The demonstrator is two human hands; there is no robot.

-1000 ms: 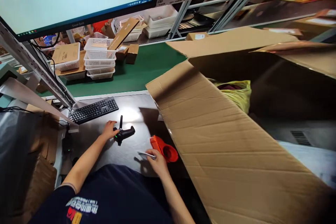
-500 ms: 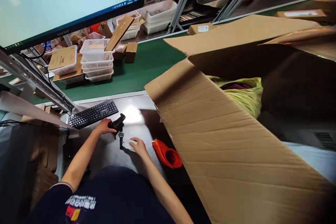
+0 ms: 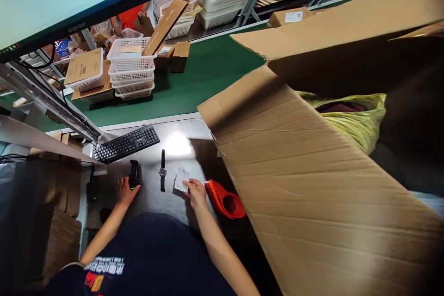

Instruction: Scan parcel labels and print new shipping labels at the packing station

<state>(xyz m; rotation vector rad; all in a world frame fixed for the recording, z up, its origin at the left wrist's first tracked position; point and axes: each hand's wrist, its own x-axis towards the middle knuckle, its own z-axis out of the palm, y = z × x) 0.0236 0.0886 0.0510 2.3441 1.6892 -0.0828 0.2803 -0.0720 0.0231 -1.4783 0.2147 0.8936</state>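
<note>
A black wristwatch [image 3: 162,171] lies stretched out on the grey desk [image 3: 180,148] in front of me. My left hand [image 3: 124,191] wraps round the grip of a black handheld scanner [image 3: 133,174], which rests on the desk left of the watch. My right hand [image 3: 196,192] pinches the lower corner of a small white tag [image 3: 181,179] lying flat just right of the watch. An orange tape dispenser [image 3: 225,200] sits right beside my right hand.
A black keyboard [image 3: 126,143] lies behind the scanner under a large monitor [image 3: 69,0]. A big open cardboard box [image 3: 312,157] with a yellow bag [image 3: 350,118] inside fills the right. Stacked white baskets [image 3: 131,71] and small cartons stand on the green belt [image 3: 194,83].
My left hand has brought the scanner down and left, away from the watch, onto the desk. The watch now lies alone, and my right hand has moved onto the white tag.
</note>
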